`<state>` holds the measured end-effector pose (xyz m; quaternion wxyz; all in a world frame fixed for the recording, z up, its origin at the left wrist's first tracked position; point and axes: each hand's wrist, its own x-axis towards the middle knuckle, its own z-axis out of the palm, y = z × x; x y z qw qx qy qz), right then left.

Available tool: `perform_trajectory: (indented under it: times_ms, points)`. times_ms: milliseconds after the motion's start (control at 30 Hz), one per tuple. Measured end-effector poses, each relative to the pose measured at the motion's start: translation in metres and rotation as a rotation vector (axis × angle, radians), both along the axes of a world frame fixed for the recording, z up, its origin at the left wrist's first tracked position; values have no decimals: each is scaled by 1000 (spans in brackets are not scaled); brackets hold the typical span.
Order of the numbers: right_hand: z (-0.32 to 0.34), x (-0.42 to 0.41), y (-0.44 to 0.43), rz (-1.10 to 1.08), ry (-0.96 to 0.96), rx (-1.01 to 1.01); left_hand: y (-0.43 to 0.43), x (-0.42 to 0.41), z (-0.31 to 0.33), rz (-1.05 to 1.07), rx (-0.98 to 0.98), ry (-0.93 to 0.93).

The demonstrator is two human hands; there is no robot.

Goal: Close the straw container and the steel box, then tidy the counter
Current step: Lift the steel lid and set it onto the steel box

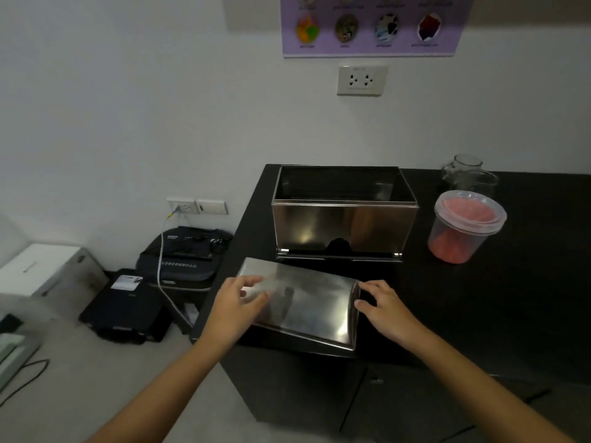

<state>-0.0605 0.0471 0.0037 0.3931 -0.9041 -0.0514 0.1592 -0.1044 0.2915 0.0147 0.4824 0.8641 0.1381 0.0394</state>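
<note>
An open steel box (343, 219) stands on the black counter (527, 298), its top uncovered. Its curved steel lid (307, 305) lies in front of it near the counter's front edge. My left hand (238, 302) grips the lid's left end, thumb and fingers on the metal. At the lid's right end, my right hand (382, 303) rests with its fingertips touching the edge. To the right of the box stands a clear plastic straw container (463, 227) with pink straws inside and its clear lid on top.
Two clear glass jars (467, 174) stand behind the straw container by the wall. On the floor to the left lie dark bags (182, 254) with a white cable (163, 251) plugged into a wall socket (184, 206). A white box (48, 270) sits far left.
</note>
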Motion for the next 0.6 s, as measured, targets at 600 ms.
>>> perform_trajectory:
  times_ms: [600]
  points:
    - [-11, -10, 19, -246, 94, -29, 39, 33, -23, -81, 178, 254]
